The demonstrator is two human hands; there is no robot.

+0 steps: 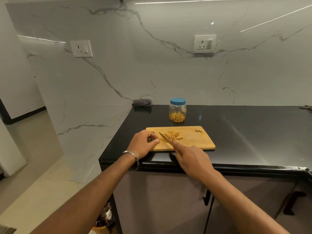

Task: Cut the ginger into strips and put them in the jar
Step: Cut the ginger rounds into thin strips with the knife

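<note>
Right now the right hand (190, 159) grips a knife (166, 139), forefinger stretched along its back, the blade resting on the wooden cutting board (199, 141) just beside a pile of ginger strips (173, 135). The left hand (143, 144) rests at the board's left end with its fingers (154, 141) curled in; whether they hold anything I cannot tell. Behind the board on the black tabletop (244, 132) stands the jar (177, 110), blue lid on, more strips at its bottom. A checked cloth (141, 102) lies against the wall.
</note>
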